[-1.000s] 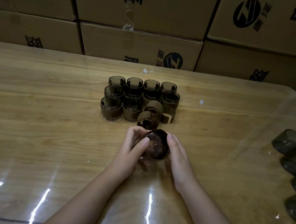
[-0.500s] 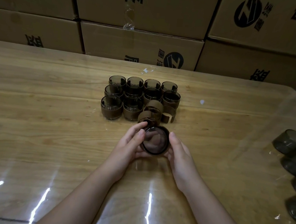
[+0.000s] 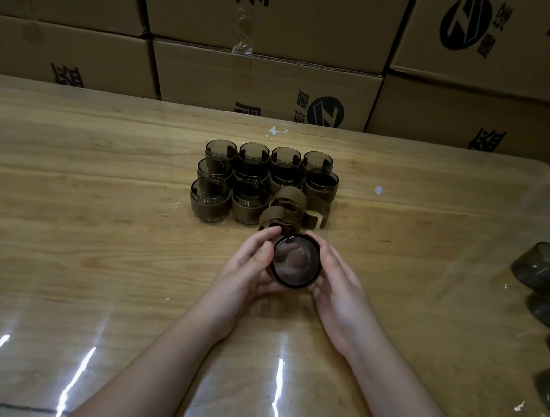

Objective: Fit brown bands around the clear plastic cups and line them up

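Observation:
A smoky clear plastic cup is held above the table, tilted so that its open mouth faces me. My left hand grips its left side with thumb and fingers. My right hand cups its right side. Whether a brown band is around this cup is hidden by my fingers. Just beyond it lie loose brown bands, curled and open. Behind them several banded cups stand upright in rows.
Several unbanded smoky cups lie on their sides along the right edge of the wooden table. Stacked cardboard boxes form a wall along the table's far side. A glossy clear sheet covers the tabletop.
The cup has turned in my hands from bottom-up to mouth towards me, and both hands have moved slightly away from me, towards the loose bands.

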`<state>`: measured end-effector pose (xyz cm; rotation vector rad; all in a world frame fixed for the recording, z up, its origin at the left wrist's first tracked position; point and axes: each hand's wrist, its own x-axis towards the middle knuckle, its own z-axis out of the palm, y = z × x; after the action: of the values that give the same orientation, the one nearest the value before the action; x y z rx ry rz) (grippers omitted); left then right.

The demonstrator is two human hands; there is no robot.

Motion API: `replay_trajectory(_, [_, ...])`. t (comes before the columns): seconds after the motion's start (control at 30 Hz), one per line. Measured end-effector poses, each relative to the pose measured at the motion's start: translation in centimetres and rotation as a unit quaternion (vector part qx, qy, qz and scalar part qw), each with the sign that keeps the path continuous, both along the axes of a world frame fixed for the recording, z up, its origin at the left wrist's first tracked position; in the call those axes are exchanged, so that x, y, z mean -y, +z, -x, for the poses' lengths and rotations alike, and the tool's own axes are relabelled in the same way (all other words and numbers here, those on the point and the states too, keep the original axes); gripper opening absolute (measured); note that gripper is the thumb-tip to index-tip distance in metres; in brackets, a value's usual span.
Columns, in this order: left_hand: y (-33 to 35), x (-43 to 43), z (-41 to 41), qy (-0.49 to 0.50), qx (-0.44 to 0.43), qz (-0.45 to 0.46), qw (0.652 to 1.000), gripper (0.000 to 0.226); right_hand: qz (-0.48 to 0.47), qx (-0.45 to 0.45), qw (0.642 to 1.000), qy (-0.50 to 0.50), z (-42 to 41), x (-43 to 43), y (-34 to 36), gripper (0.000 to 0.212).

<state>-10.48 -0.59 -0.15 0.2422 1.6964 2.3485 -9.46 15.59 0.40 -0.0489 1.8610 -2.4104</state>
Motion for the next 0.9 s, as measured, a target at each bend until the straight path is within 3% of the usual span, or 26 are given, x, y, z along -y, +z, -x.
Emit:
replay_trajectory(0.53, [0.3, -0.14, -0.16, -0.021, -0.01, -0.021, 1.0, 0.056, 0.037, -0.007, 0.999, -0.006, 0.06, 0.15, 0.21, 0.044])
replay_trajectory(0.9, [-0.03, -0.52, -0.08, -0.025, -0.001, -0.048, 0.999, 0.048, 0.125, 0.003, 0.992, -0.008, 0.08, 0.47, 0.33, 0.036])
